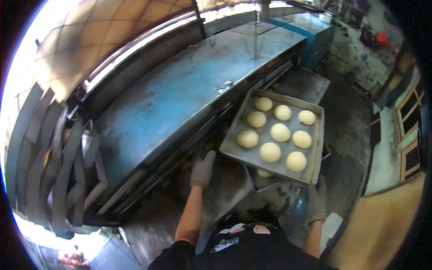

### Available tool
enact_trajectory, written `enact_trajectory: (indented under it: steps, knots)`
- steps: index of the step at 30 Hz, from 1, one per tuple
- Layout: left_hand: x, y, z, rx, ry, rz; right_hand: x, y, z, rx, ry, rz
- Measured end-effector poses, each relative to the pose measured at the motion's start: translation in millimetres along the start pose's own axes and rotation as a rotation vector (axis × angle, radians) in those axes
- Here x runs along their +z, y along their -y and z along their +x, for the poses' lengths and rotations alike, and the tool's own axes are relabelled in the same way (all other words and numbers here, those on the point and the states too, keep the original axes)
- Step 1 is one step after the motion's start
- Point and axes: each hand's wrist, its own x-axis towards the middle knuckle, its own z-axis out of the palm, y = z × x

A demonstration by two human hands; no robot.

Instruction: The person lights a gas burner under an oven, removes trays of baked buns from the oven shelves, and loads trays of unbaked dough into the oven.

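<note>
A square metal baking tray (pixel 272 163) with several round pale dough balls (pixel 280 132) lies in front of me, slightly tilted in view. My left hand (pixel 202 171), in a grey work glove, is just off the tray's near left corner, fingers stretched out and nothing seen in them. By the near right corner is my right hand (pixel 317 200), also gloved, its fingers extended upward; whether they touch the rim I cannot tell. Under the tray's front edge another dough ball (pixel 264 173) peeks out, mostly hidden.
A long metal oven top (pixel 180 94) with blue patches runs along the left. Several dark bent metal strips (pixel 49 153) stand at far left. Beyond the tray is a flat metal plate (pixel 301 85). A blue cabinet (pixel 315 42) stands at the back, and a wooden-framed window (pixel 409 123) is on the right.
</note>
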Motion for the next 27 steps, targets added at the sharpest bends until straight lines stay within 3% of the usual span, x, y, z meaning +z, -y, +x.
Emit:
enact_trajectory:
  steps: [2, 3, 4, 6, 9, 12, 16, 18, 21, 22, 24, 26, 27]
  knots:
    - [30.3, -3.6, 33.9, -0.173, 0.32, -0.105, 15.6, -18.5, 11.6, -0.078, 0.126, 0.233]
    - [39.8, -11.0, 32.2, -0.071, 0.309, -0.279, 18.0, -24.1, 14.7, -0.081, 0.111, 0.224]
    - [45.9, -13.1, 49.7, -0.115, 0.427, -0.189, 21.2, -27.5, 18.1, -0.096, 0.112, 0.283]
    - [61.4, -10.1, 57.3, -0.108, 0.418, -0.23, 24.0, -36.8, 28.7, -0.134, 0.118, 0.334]
    - [116.1, 78.0, 121.7, 0.064, 0.409, -0.178, 29.5, -48.4, 57.0, -0.042, 0.13, 0.309]
    - [62.5, -20.9, 64.3, -0.021, 0.516, 0.011, 28.0, -54.8, 72.5, -0.008, 0.206, 0.369]
    - [74.1, -1.4, 83.4, 0.034, 0.544, 0.106, 34.8, -64.1, 71.7, 0.045, 0.27, 0.437]
    - [75.0, -4.1, 78.9, 0.106, 0.531, 0.107, 40.1, -89.8, 74.3, -0.085, 0.225, 0.328]
    - [72.3, -19.1, 78.2, 0.025, 0.523, 0.011, 50.7, -104.3, 82.1, -0.255, 0.184, 0.201]
    - [67.8, -34.7, 71.6, -0.014, 0.492, 0.122, 54.4, -97.7, 84.1, -0.289, 0.179, 0.18]
    - [68.0, -45.7, 57.8, -0.081, 0.48, 0.241, 32.7, -52.4, 69.3, 0.003, 0.249, 0.428]
    - [69.5, -46.0, 57.5, -0.181, 0.473, 0.147, 36.5, -75.0, 72.5, 0.066, 0.304, 0.449]
    - [70.2, -38.7, 57.4, -0.092, 0.488, 0.143, 38.9, -82.4, 73.8, 0.063, 0.341, 0.394]
